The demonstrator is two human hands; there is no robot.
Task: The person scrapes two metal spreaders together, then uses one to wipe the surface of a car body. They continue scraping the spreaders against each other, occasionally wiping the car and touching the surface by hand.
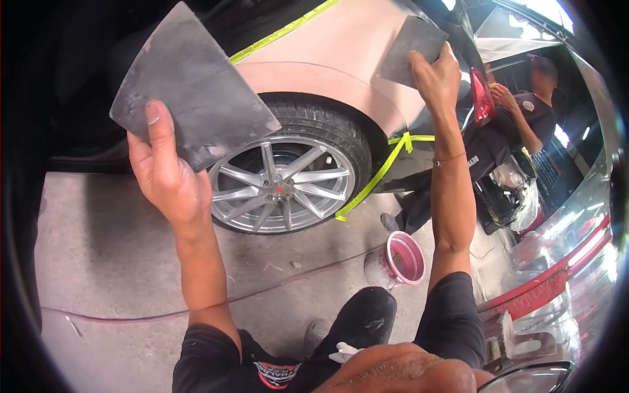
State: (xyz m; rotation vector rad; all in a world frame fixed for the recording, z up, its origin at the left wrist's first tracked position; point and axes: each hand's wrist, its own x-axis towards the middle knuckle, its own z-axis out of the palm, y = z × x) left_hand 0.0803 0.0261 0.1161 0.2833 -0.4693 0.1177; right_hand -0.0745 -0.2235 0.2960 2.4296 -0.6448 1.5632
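A large dark grey sheet (pixel 190 85) is raised at the upper left. My left hand (pixel 164 157) grips its lower edge, thumb on the face towards me, the other fingers mostly hidden behind. My right hand (pixel 436 75) pinches a smaller dark grey sheet (pixel 409 52) beside the pinkish car panel (pixel 308 59); whether the sheet touches the panel is unclear. Below that panel is a wheel (pixel 280 190) with silver spokes, partly covered by the larger sheet. Yellow-green tape (pixel 282 31) runs along the panel's upper edge, and another strip (pixel 377 178) hangs by the tyre.
A pink-rimmed bucket (pixel 405 259) stands on the concrete floor (pixel 262 275), near my knee. A thin hose (pixel 151 319) crosses the floor. At the right, a co-worker (pixel 524 118) in dark clothes is beside a red tail light (pixel 481 97). A red car part (pixel 537 288) lies at the lower right.
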